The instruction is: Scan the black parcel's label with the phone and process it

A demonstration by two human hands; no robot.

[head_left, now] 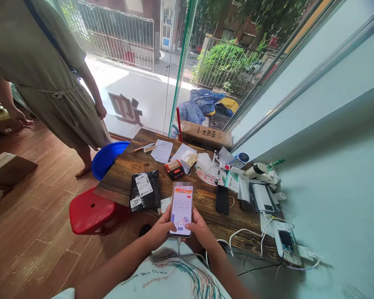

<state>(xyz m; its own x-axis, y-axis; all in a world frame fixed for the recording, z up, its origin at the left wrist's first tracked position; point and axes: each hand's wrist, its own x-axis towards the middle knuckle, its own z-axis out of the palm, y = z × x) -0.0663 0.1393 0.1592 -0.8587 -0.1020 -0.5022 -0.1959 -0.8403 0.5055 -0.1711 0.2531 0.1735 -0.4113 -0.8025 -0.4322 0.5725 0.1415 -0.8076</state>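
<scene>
Right up close, a white charging cable (pixel 179 245) runs into the bottom of a slim, bright-screened smartphone (pixel 182 207), and there's the pairing that matters: the phone sits squarely between the left hand (pixel 162 226) and the right hand (pixel 200 226), neither nearer, its long axis pointing away from the body towards the counter (pixel 121 170) of dark, grained wood. The grip? Closed on both sides, fingers wrapped around the phone's lower edges, both thumbs over the lit glass; whether they press, I can't tell. Just beyond, left, a glossy black plastic parcel with white labels (pixel 145 191); over to the right, a dark-screened black phone (pixel 222 200) lying flat. Farther on, a boxy orange-and-black device (pixel 174 169) beside loose white papers (pixel 162 151). Past the far edge, a brown cardboard box with black lettering (pixel 205 133), and outside, crumpled blue plastic bundles (pixel 191 112).
</scene>
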